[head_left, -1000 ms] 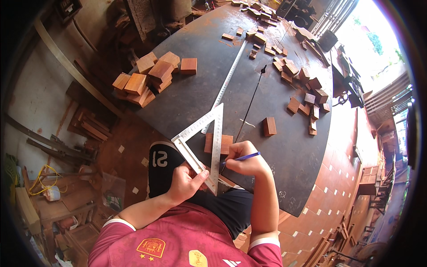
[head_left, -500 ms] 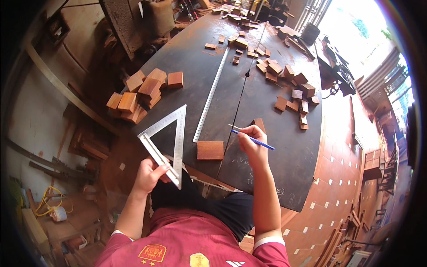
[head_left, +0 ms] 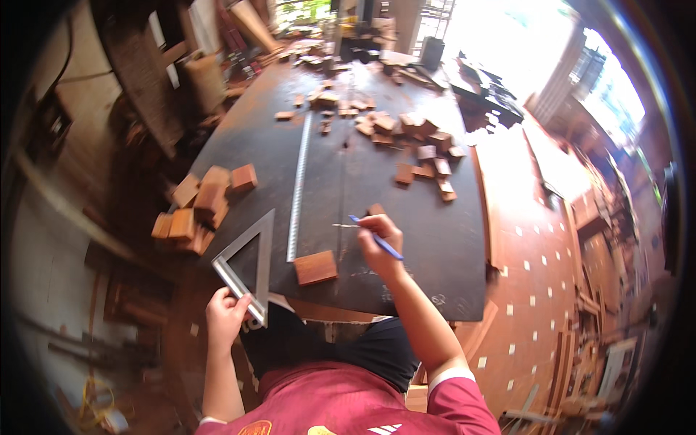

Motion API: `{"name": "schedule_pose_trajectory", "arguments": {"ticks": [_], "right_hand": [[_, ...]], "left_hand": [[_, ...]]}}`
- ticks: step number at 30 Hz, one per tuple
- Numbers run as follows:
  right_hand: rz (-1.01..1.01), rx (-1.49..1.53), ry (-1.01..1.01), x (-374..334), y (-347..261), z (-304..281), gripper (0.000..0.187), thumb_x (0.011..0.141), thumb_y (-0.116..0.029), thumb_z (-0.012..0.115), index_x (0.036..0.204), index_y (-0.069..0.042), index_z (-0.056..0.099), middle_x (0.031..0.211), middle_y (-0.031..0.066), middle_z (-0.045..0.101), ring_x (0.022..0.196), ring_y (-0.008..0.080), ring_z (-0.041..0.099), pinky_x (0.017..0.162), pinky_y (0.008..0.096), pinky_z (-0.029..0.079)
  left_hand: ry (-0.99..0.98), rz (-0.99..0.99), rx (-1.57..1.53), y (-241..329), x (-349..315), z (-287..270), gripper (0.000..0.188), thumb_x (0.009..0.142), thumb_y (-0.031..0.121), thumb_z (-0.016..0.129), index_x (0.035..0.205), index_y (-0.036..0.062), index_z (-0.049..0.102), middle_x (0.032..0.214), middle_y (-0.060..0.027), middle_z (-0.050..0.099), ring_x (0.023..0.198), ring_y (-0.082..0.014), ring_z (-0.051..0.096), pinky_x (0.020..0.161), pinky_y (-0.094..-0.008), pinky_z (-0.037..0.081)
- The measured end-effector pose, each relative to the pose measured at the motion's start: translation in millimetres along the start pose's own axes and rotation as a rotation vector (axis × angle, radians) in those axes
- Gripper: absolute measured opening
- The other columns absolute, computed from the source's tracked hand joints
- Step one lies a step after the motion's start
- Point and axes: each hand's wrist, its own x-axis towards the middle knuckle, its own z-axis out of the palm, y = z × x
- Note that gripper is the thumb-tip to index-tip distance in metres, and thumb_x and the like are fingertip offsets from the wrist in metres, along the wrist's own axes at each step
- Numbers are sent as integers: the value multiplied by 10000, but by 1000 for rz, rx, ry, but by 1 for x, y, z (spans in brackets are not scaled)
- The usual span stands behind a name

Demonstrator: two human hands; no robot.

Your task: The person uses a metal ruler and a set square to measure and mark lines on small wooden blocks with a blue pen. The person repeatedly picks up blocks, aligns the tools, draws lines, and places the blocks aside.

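My left hand (head_left: 228, 313) grips a metal triangle square (head_left: 264, 250) by its thick lower edge, off the table's near left side. In my right hand (head_left: 382, 243) is a blue pen (head_left: 388, 246), held above the dark tabletop. A thin pale sliver (head_left: 345, 225) shows beside the pen, too blurred to make out. Left of that hand, a reddish wooden block (head_left: 315, 267) lies flat by the near edge. Just behind the hand sits another block (head_left: 375, 209), partly hidden. A long steel ruler (head_left: 299, 188) stretches away from the near block.
Wooden blocks (head_left: 210, 194) are piled on the table's left side. More blocks (head_left: 424, 152) lie scattered at the right and far end of the dark table (head_left: 406, 246). Tiled floor (head_left: 533, 268) runs along the right, with planks (head_left: 569, 355) on it.
The view has tilted up and turned, so the table looks shifted left and the picture is blurred. Both hands keep hold of the square and the pen.
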Motion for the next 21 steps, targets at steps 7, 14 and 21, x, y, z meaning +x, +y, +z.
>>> {"name": "schedule_pose_trajectory", "arguments": {"ticks": [7, 14, 21], "right_hand": [[-584, -389, -609, 10, -109, 16, 303, 729, -40, 726, 1011, -101, 633, 881, 67, 591, 850, 298, 666, 685, 397, 558], [-993, -776, -1110, 12, -226, 132, 174, 799, -233, 739, 935, -161, 657, 1041, 42, 713, 1005, 269, 692, 712, 419, 562], [-870, -1119, -1257, 24, -248, 178, 181, 803, -243, 735, 959, -177, 673, 1016, 31, 720, 982, 265, 701, 703, 418, 564]], "left_hand": [[-5, 3, 6, -39, 4, -26, 425, 1058, 380, 551, 1261, 9, 594, 1056, -98, 688, 799, -151, 670, 694, -270, 527], [41, 754, 1355, -206, -18, -53, 639, 999, 437, 600, 1410, -46, 519, 1420, -293, 533, 1291, -434, 533, 1115, -496, 392], [-58, 474, 1004, -216, -42, -18, 677, 990, 431, 618, 1454, -32, 448, 1471, -285, 463, 1344, -414, 464, 1144, -488, 346]]}}
